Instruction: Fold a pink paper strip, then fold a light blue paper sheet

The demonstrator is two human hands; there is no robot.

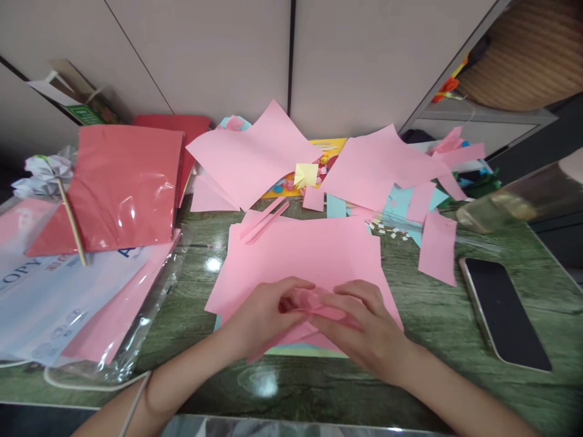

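Note:
Pink sheets [314, 243] lie stacked on the green wood-grain table, with pale green and blue paper edges showing beneath. Over their front part, both hands hold a small folded piece of pink paper [325, 311]. My left hand [268, 312] pinches its left side between thumb and fingers. My right hand [364, 318] is closed on its right side, fingers bent over the top. The fingers hide part of the folds. Two thin folded pink strips [264, 221] rest on the stack's upper left corner.
A phone [505, 312] lies at the right. Plastic-wrapped red paper [130, 188] and a stick with a white paper flower [70, 218] are at the left. Pink sheets [255, 152], a yellow square [306, 175] and scraps [437, 249] lie behind. A white cable [95, 387] crosses my left forearm.

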